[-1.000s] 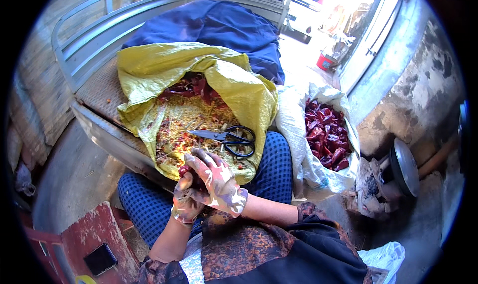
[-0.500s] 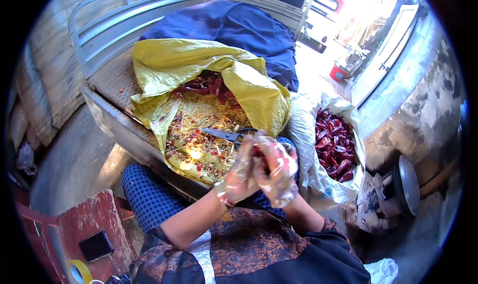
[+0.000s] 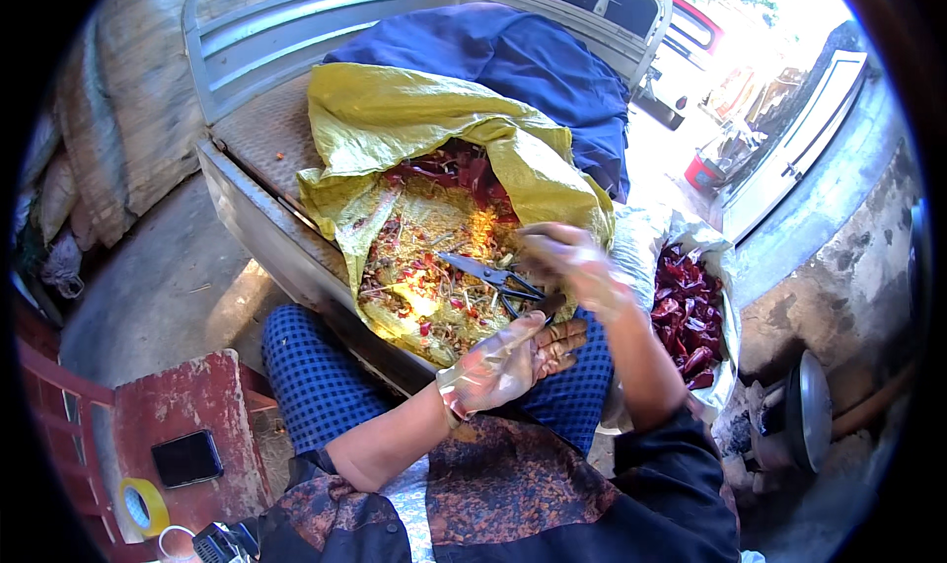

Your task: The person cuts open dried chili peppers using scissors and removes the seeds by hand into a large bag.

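Observation:
My left hand point(image 3: 493, 368), in a thin clear glove, is turned partly palm up in front of my lap, its fingers curled. A small dark brown piece shows by its thumb tip; I cannot make out what it is. My right hand point(image 3: 582, 267), also gloved, is raised over the right side of the yellow woven sack point(image 3: 395, 114), its fingers smeared by motion. Inside the sack lie pale yellow seeds with stems and red scraps, and dark red dried chilies point(image 3: 464, 168) farther back. Scissors point(image 3: 483, 272) with dark handles rest on the seeds, just beyond my left hand.
A white sack point(image 3: 641, 252) of dried red chili pieces point(image 3: 688, 311) stands at the right. The yellow sack lies on a metal cart bed point(image 3: 261, 139) with blue cloth point(image 3: 483, 45) behind. Phone point(image 3: 187, 458) and tape roll point(image 3: 143, 506) sit on a red stool; a pot point(image 3: 804, 410) stands at right.
My hands, together half a second ago, have come apart. The right hand moved up and away over the sack; the left stayed low and turned its palm upward. The view has shifted slightly.

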{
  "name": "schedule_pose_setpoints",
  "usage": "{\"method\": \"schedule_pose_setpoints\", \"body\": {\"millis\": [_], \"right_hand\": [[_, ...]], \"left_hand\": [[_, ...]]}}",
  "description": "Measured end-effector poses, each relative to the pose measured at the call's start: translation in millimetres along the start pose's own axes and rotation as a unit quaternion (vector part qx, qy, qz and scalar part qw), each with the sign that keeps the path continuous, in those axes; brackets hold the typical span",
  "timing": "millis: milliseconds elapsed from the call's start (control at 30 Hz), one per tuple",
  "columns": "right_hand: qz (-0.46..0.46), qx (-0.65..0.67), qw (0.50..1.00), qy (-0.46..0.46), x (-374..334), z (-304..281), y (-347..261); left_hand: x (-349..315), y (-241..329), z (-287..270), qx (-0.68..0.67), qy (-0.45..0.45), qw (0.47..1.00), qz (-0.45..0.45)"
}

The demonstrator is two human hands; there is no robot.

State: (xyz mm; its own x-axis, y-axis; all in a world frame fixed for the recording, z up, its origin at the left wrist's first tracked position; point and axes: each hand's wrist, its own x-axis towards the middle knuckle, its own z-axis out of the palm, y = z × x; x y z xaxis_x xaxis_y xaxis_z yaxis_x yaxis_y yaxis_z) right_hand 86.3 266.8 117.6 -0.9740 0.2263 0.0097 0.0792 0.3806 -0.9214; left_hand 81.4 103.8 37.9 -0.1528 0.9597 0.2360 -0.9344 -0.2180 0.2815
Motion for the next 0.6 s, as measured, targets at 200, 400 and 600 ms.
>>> {"method": "schedule_pose_setpoints", "body": {"millis": [200, 400, 600], "right_hand": [[-0.049, -0.297, 0.921, 0.245, 180.6, -67.1, 150.1], [-0.132, -0.25, 0.857, 0.43, 161.8, -102.0, 110.6], [0.052, -0.337, 0.89, 0.302, 176.5, -57.6, 101.2]], "left_hand": [[-11.5, 29.8, 8.6, 0.014, -0.011, 0.998, 0.067], [-27.6, 32.0, -8.5, -0.021, -0.012, 0.996, 0.081], [-33.8, 34.3, -12.1, -0.027, -0.013, 0.997, 0.065]]}}
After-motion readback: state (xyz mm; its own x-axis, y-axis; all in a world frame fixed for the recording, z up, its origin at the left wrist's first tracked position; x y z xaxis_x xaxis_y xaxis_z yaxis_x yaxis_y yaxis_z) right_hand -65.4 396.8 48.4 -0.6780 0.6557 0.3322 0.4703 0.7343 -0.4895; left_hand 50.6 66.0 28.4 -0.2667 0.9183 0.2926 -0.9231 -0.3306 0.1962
